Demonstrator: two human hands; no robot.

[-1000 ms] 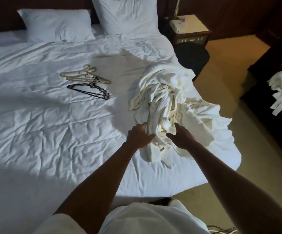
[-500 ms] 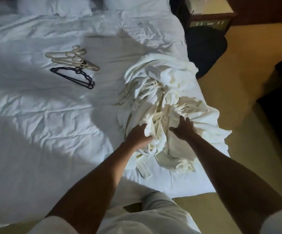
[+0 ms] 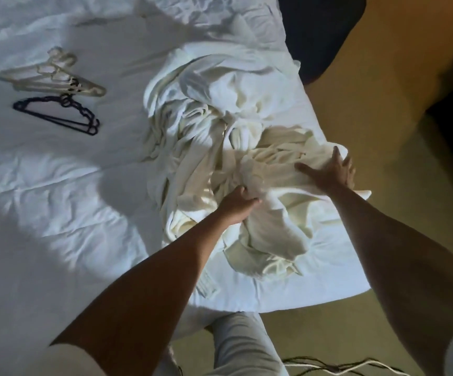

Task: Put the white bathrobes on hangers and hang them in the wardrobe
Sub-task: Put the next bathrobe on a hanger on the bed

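Note:
A crumpled heap of white bathrobes (image 3: pixel 219 109) lies on the right part of the bed (image 3: pixel 57 199), near its corner. My left hand (image 3: pixel 237 204) grips a fold of bathrobe cloth in the middle of the heap, fingers curled into it. My right hand (image 3: pixel 329 172) lies flat with spread fingers on the heap's right side, close to the bed's edge. Cream hangers (image 3: pixel 51 77) and dark hangers (image 3: pixel 59 115) rest on the sheet to the left, apart from the heap.
Beige carpet (image 3: pixel 382 77) runs along the bed's right side and foot. A dark round object (image 3: pixel 320 36) stands on the floor beside the bed at the top. Cords (image 3: pixel 342 366) lie on the floor near my legs.
My right hand has moved right across the heap and spread flat. My left hand keeps its grip on the cloth. The view has tilted further down, so the pillows are gone from sight.

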